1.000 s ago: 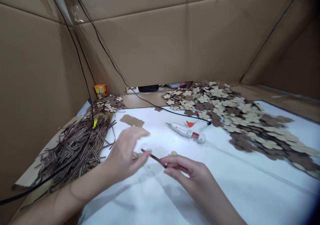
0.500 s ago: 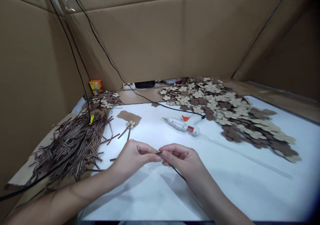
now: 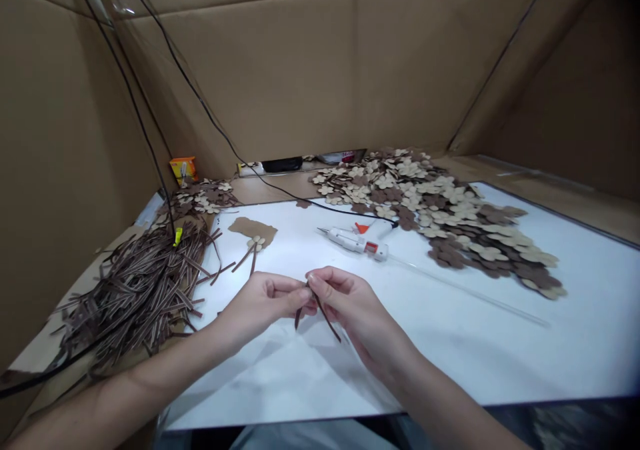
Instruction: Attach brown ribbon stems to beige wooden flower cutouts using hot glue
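Observation:
My left hand (image 3: 273, 297) and my right hand (image 3: 340, 297) meet above the front middle of the white board (image 3: 250, 390). Between their fingertips both pinch a thin dark brown strip (image 3: 327, 320), its two ends hanging down apart. The spot where it is pinched is mostly hidden by the fingers. Beyond my hands lies a white glue gun (image 3: 353, 240) with a clear glue stick (image 3: 470, 290) trailing out of its back. Behind my left hand, a cream flower (image 3: 256, 243) with brown strips rests against a torn piece of cardboard (image 3: 250, 229).
A heap of brown strips (image 3: 140, 290) lies on the left. Cream and brown flower cutouts (image 3: 420, 197) are piled at the back right, with a smaller pile (image 3: 205, 198) at the back left. A black cord (image 3: 215, 120) crosses to the glue gun. Cardboard walls (image 3: 300, 70) enclose the board.
The strip, earlier with one end trailing under my right hand, now hangs folded with both ends down. My hands stay together. The whole view has shifted slightly.

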`<state>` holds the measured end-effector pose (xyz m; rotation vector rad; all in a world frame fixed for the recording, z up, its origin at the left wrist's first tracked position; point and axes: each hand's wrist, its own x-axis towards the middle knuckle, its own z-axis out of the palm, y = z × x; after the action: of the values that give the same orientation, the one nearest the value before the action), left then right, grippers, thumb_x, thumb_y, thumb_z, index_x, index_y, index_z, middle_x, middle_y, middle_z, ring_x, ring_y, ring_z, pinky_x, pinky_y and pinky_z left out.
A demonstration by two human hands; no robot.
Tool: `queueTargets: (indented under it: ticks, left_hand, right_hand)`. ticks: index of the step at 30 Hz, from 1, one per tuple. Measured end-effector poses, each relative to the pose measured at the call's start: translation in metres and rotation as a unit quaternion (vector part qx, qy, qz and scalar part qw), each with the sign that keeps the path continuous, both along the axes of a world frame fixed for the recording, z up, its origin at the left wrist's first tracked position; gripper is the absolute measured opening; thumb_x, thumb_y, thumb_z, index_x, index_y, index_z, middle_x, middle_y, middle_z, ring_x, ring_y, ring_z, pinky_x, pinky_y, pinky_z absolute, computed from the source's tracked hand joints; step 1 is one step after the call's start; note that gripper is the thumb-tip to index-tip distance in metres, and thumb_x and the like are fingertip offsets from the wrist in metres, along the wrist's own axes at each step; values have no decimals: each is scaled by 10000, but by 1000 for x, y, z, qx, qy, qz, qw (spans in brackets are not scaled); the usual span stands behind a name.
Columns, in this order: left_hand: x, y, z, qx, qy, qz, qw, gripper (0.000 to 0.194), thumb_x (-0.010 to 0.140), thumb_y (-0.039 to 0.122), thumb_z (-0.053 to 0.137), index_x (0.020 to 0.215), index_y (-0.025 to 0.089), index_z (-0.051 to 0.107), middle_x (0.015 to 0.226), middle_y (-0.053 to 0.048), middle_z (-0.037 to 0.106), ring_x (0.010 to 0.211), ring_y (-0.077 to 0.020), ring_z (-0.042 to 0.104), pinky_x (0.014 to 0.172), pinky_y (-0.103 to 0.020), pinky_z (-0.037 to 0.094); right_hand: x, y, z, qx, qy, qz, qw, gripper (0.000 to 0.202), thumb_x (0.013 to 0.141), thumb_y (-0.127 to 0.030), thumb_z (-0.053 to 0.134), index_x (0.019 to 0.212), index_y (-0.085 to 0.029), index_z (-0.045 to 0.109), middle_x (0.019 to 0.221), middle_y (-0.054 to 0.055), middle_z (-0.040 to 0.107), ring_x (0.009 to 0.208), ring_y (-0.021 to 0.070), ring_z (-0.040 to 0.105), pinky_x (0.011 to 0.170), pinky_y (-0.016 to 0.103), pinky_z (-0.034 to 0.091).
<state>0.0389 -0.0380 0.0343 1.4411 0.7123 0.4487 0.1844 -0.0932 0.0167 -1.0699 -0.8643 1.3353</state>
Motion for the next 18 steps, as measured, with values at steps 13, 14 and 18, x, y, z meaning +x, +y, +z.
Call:
queueTargets:
  ticks: [13,14,18]
  left_hand:
    - [2,-16,1,53,-2,119,991,144,640,289,706,648,145,719,596,-2,642,569,-119,512,542,-210,390]
    - [2,-16,1,53,-5,123,991,161,650,301,702,635,141,710,598,-6,644,576,-125,524,552,-214,401]
    - [0,-13,-2,42,-17,118,992,227,676,342,688,596,131,669,594,-19,638,593,-131,553,585,-221,437]
  right_hand:
    - [-18,-2,5,17,95,-48,994,231,698,-375,726,690,-173,614,625,-39,526,582,83,444,544,200,362]
    - [-19,-3,5,14,102,-44,994,227,703,-377,721,690,-179,611,627,-37,531,589,91,450,540,203,365]
    - [-18,-4,5,17,99,-13,995,238,718,-406,698,703,-183,615,599,-25,522,581,110,453,518,222,369]
